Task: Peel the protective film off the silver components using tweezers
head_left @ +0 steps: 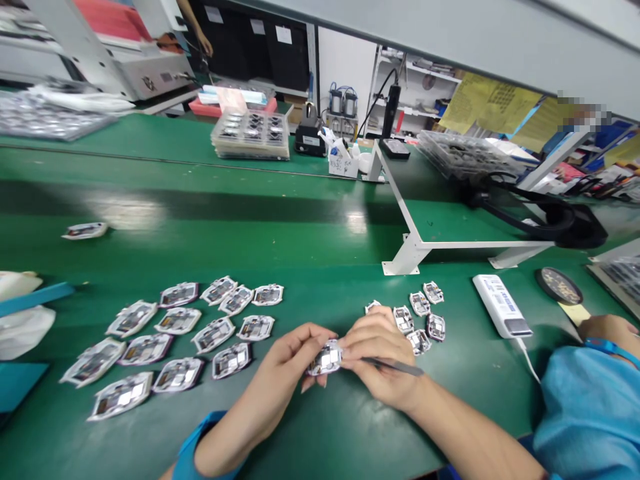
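Note:
Between the fingers of my left hand (295,357) is a small white-framed circuit assembly (327,358), held just above the green bench. My right hand (383,353) is closed around grey metal tweezers (395,365), their rear end sticking out toward the wrist. Its fingertips meet the right edge of the assembly, and the tweezer tips are hidden there. Left of my hands lie several similar assemblies (177,321) in loose rows. A smaller group of assemblies (419,304) sits beyond my right hand, one partly covered by it.
A white-legged raised shelf (460,245) stands at right, with a black strapped object (530,207) on it. Nearer are a white handheld device (501,307) with a cable and a round dark dish (559,285). A co-worker's blue sleeve (590,407) rests at far right. Stacked clear trays (251,135) stand behind.

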Demonstrator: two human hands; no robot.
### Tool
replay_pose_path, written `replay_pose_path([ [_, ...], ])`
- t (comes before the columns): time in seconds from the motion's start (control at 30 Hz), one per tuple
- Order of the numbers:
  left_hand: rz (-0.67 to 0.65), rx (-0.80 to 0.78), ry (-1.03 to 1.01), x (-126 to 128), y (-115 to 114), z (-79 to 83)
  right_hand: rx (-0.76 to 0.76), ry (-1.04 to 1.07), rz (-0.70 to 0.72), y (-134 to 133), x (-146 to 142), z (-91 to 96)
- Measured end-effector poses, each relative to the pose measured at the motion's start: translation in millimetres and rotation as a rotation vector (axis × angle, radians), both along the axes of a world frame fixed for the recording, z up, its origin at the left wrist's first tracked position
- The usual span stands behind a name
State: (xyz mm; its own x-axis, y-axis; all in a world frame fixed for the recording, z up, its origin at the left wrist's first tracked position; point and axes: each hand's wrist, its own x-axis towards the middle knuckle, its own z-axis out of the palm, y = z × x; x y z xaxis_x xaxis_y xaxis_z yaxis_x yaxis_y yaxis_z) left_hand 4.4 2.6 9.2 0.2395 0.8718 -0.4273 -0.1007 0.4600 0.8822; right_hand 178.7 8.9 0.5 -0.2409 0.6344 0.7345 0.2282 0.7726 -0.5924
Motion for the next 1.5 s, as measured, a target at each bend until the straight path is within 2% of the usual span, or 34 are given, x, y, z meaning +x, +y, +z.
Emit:
replay_pose_path([
  [0.2,-0.014,-0.020,-0.030,-0.3,-0.1,1.3,0.121,-0.093,0.035,0.1,5.4,-3.5],
  [0.33,0.007,0.018,-0.028,0.1,-1.3,0.1,0.112,-0.076,0.037,-0.2,5.8,-4.6],
  [0.8,-0.071,0.086,0.137,0.5,-2.1,-5.4,-0.164,0.043,-0.001,0.6,1.9,0.7],
  [1.0,-0.084,0.036,0.128,0.1,-2.4,-7.5,-0.452,0.074,-0.033,-3.0,2.1,-1.1],
  [1.2,-0.038,-0.022,0.090,1.1,-0.9,-5.5,-0.712,0.241,0.062,-0.8,0.9,-3.5],
  [1.3,-0.027,-0.023,0.089,1.4,0.1,-5.3,-0.740,0.304,0.082,0.5,0.0,-4.7],
  [1.5,-0.017,-0.050,0.107,2.4,0.2,-3.5,-0.661,0.252,0.035,-1.2,0.2,-6.7],
])
